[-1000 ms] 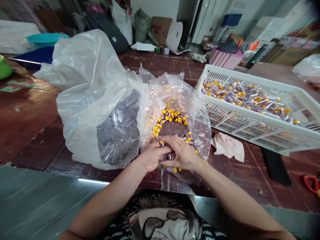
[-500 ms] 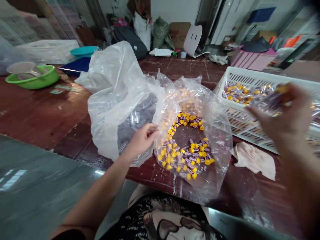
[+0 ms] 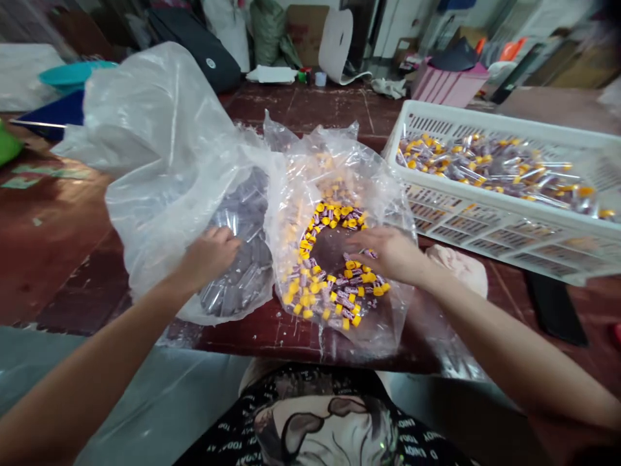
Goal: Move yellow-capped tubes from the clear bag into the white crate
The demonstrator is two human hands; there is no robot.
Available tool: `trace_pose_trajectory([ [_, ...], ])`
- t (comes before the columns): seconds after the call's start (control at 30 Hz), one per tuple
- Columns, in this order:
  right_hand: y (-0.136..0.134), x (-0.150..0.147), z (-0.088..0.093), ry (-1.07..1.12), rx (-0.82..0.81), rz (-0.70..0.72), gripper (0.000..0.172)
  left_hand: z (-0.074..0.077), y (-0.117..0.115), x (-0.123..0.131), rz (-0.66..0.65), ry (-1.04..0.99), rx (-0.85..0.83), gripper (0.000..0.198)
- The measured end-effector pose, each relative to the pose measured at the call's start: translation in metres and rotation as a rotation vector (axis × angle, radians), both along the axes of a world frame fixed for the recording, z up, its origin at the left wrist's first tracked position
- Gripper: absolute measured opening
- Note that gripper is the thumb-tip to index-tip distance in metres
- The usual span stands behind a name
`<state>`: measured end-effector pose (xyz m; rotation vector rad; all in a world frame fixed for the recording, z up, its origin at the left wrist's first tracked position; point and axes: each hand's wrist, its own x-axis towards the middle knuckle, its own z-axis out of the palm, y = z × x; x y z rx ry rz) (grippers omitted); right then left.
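1. The left hand (image 3: 209, 255) is curled, its fingers bent down among the clear uncapped tubes (image 3: 240, 285). Whether it pinches any of them, I cannot tell.
2. The right hand (image 3: 388, 254) is open, its fingers long and loosely spread, reaching over the yellow-capped tubes (image 3: 320, 285). It pinches nothing that I can see.
3. That low, loose touch looks right: slim, slippery tubes probably handle best in small, gentle gatherings, without tugging the thin plastic.
4. The yellow-capped tubes have purplish bodies and lie jumbled in a rough ring inside a clear plastic bag (image 3: 310, 152).
5. The clear tubes fill a milky polythene sack (image 3: 155, 129) just beside that bag, both on a worn red table (image 3: 301, 107). To the right, a white slotted crate (image 3: 485, 233) holds more capped tubes, with a pink cloth (image 3: 466, 268) near its front wall.
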<state>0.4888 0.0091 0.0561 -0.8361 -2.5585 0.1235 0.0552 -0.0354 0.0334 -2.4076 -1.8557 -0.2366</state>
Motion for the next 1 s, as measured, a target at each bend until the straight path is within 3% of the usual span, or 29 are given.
trace_pose_trajectory([
  [0.23, -0.015, -0.035, -0.054, -0.164, -0.193, -0.071, 0.015, -0.029, -0.016, -0.022, -0.008, 0.102, -0.085, 0.045],
  [0.37, -0.012, -0.042, -0.067, -0.068, -0.243, -0.027, 0.018, -0.022, -0.027, -0.013, -0.008, 0.169, -0.07, 0.04],
  [0.53, -0.009, -0.025, -0.048, 0.152, -0.273, -0.047, 0.02, -0.008, -0.029, -0.001, -0.033, 0.346, -0.02, 0.03],
  [0.73, -0.028, -0.002, -0.018, 0.357, -0.244, -0.134, 0.02, -0.012, -0.026, -0.006, -0.087, 0.339, -0.014, 0.024],
  [0.8, -0.035, 0.001, -0.016, 0.417, -0.252, -0.169, 0.019, -0.009, -0.029, -0.005, -0.046, 0.208, 0.001, 0.023],
  [0.87, -0.042, -0.002, -0.016, 0.514, -0.284, -0.211, 0.027, -0.002, -0.034, 0.005, 0.041, -0.105, 0.036, 0.028],
  [1.0, -0.056, -0.029, -0.018, 0.758, -0.349, -0.189, 0.035, 0.006, -0.054, 0.066, 0.113, -1.181, -0.077, 0.037],
])
